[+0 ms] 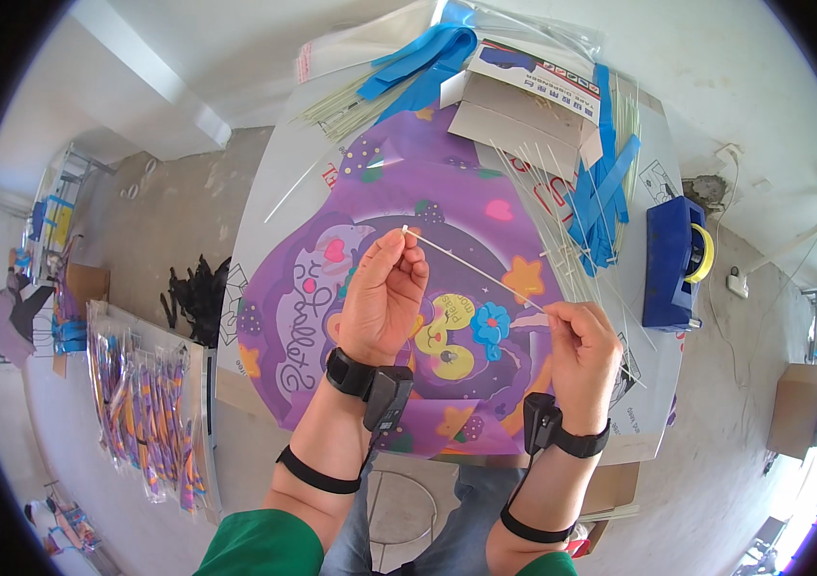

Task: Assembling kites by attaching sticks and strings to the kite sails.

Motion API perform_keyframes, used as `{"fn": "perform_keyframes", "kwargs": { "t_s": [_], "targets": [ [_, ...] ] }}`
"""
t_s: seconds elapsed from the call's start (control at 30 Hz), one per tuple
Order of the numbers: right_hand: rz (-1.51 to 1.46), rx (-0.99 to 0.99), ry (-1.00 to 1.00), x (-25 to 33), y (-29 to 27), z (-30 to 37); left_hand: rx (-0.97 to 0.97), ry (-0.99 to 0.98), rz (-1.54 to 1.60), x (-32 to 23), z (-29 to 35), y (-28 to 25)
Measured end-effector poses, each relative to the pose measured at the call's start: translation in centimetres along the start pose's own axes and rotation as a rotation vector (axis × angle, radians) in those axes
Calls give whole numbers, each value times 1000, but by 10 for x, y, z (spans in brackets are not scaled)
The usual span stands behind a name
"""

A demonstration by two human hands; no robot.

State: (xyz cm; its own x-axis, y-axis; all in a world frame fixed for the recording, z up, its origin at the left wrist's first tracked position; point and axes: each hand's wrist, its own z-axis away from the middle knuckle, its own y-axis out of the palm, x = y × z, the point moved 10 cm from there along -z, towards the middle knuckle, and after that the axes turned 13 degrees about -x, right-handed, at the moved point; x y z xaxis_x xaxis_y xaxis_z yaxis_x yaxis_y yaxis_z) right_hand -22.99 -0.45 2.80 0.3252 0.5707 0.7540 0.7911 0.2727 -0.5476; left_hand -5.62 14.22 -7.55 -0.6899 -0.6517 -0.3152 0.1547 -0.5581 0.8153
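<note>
A thin white rod stretches between my two hands above the table. My left hand pinches its upper left end between thumb and fingers, where a small white tip piece shows. At the other end, my right hand grips the rod with curled fingers. Beneath both hands lies a glossy purple sheet printed with a yellow cartoon animal, stars and strawberries. More loose thin rods lie fanned out past the right edge of the sheet, several with small white pieces on them.
An open cardboard box stands at the table's far side, between blue strips and more blue strips. A blue tape dispenser holds yellow tape at right. Wrapped purple-orange packages and a person are off to the left.
</note>
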Motion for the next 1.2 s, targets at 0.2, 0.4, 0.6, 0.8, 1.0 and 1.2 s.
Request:
{"fn": "perform_keyframes", "kwargs": {
  "t_s": [0.2,0.4,0.6,0.8,1.0,1.2],
  "targets": [
    [6,-5,-9,1,-1,0,31,-9,-1,1,0,3],
    [30,-12,-14,1,-3,-1,45,-4,-21,0,1,4],
    [73,-57,-66,11,-11,-3,9,281,-320,-20,3,3],
    [57,-89,-94,12,-13,-4,-31,329,-368,-23,5,4],
    [18,24,-5,4,-7,-2,-18,361,-449,-31,5,6],
    [-22,48,-33,6,-4,1,9,287,-540,-20,6,12]
  ]
}}
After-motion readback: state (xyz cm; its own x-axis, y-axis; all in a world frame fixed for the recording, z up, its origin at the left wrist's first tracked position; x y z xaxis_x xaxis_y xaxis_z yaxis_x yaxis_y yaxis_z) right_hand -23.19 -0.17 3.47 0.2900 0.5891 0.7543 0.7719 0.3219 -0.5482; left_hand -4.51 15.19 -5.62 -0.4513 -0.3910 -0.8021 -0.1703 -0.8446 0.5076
